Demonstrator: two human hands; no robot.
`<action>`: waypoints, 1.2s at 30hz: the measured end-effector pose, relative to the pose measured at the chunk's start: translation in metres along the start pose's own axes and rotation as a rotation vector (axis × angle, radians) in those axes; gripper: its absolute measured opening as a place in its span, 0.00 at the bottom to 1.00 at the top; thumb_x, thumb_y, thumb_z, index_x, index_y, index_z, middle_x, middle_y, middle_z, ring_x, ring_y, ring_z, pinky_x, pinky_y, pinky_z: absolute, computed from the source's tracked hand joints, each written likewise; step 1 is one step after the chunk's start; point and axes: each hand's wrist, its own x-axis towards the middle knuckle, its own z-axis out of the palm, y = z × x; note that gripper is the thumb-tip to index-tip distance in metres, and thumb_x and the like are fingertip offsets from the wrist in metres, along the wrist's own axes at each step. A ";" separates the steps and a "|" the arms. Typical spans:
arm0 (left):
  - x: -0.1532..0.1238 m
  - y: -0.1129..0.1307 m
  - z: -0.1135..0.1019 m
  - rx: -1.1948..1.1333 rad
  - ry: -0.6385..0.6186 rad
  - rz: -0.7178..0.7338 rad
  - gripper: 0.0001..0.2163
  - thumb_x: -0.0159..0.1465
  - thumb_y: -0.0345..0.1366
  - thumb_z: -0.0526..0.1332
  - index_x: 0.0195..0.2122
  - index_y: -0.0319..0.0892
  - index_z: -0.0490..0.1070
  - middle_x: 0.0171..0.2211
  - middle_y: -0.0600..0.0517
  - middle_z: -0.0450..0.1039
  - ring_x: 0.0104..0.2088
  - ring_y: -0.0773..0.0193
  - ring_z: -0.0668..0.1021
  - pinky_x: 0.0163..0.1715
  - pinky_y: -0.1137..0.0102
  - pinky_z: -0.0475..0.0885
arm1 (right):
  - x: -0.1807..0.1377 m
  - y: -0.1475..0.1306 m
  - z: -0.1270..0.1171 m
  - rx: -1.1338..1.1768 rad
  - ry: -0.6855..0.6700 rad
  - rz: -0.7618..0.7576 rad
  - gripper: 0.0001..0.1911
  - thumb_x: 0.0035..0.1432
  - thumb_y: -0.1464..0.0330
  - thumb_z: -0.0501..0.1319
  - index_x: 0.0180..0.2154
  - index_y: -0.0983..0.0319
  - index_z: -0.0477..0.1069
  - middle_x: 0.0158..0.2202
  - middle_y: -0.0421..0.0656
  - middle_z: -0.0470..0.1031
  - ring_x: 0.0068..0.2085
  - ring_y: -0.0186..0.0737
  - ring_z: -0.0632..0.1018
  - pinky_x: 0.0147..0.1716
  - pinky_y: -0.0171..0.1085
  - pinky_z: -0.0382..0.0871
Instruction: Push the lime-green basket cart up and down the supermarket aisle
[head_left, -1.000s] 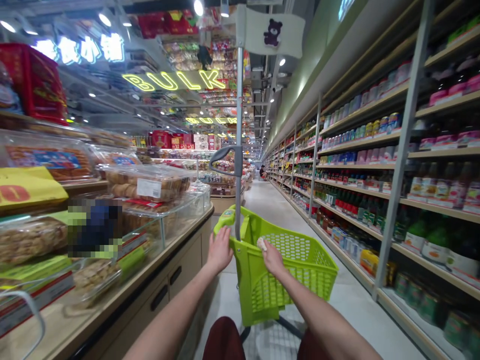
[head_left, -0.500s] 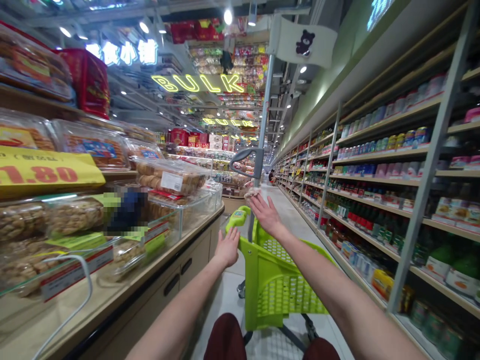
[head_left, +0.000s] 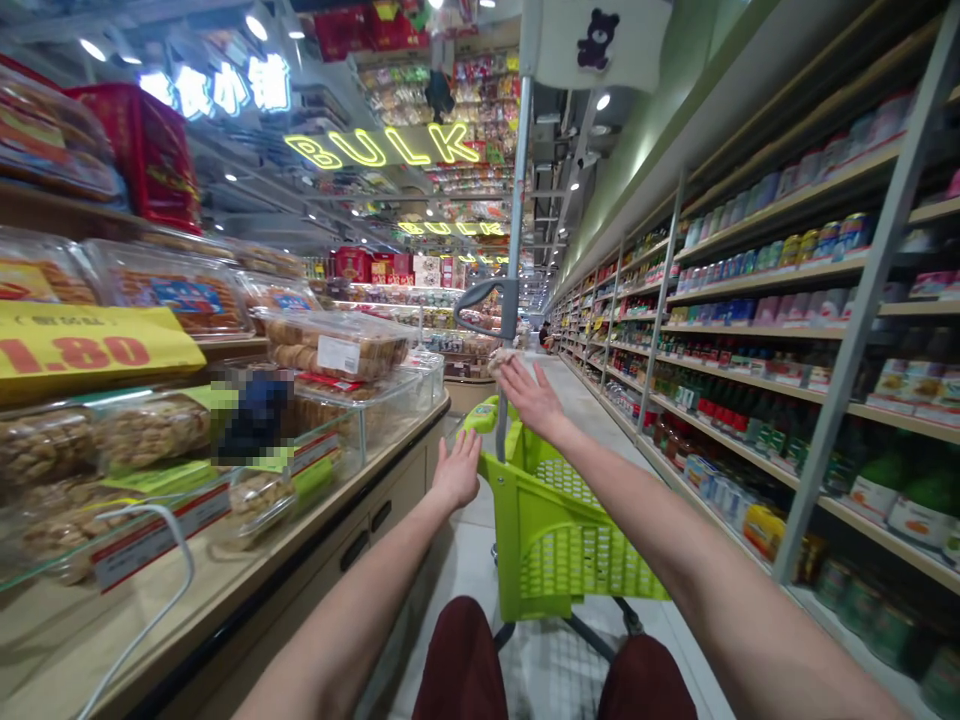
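Observation:
A lime-green shopping cart (head_left: pixel 536 545) with a perforated basket stands in front of my knees. My left hand (head_left: pixel 459 470), fingers extended, lies at the cart's left rear corner, just below its green handle part (head_left: pixel 480 415). My right hand (head_left: pixel 531 396) reaches forward over the basket with fingers outstretched. Its fingertips meet a small whitish crumpled thing (head_left: pixel 504 360) at the grey upright pole (head_left: pixel 519 190); I cannot tell whether it is held or fixed there. Above it, a grey loop-shaped handle (head_left: pixel 486 308) sits on the pole. A white flag with a bear (head_left: pixel 600 45) tops it.
Left, a counter (head_left: pixel 420 440) bears clear packs of cookies (head_left: pixel 337 345), a yellow price sign (head_left: pixel 90 345) and a white cable (head_left: pixel 176 560). Tall shelves (head_left: pixel 750 340) of cans and bottles line the right. A person (head_left: pixel 545 335) is far down the aisle.
The view has shifted slightly, so the flag and pole sit higher and further left. My right hand appears a little higher, still at the whitish thing. My left hand keeps its place beside the cart handle.

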 end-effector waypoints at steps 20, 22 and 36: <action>0.041 0.008 0.009 0.022 -0.101 0.070 0.35 0.51 0.30 0.54 0.61 0.41 0.43 0.63 0.45 0.39 0.63 0.54 0.44 0.56 0.44 0.36 | -0.066 -0.034 0.044 0.128 -0.097 0.331 0.29 0.54 0.78 0.46 0.58 0.62 0.53 0.62 0.45 0.45 0.63 0.45 0.47 0.58 0.53 0.43; 0.045 0.010 0.011 0.040 -0.132 0.084 0.35 0.50 0.29 0.55 0.60 0.41 0.45 0.63 0.45 0.40 0.62 0.53 0.45 0.56 0.43 0.36 | -0.061 -0.039 0.050 0.141 -0.108 0.350 0.29 0.54 0.78 0.45 0.59 0.62 0.51 0.62 0.44 0.45 0.63 0.44 0.47 0.58 0.53 0.43; 0.025 0.012 0.027 0.103 -0.003 0.102 0.31 0.53 0.29 0.52 0.60 0.36 0.47 0.63 0.43 0.42 0.62 0.55 0.47 0.57 0.46 0.33 | -0.117 -0.075 0.079 0.295 -0.239 0.518 0.32 0.53 0.79 0.45 0.60 0.60 0.48 0.63 0.44 0.45 0.63 0.39 0.47 0.58 0.53 0.43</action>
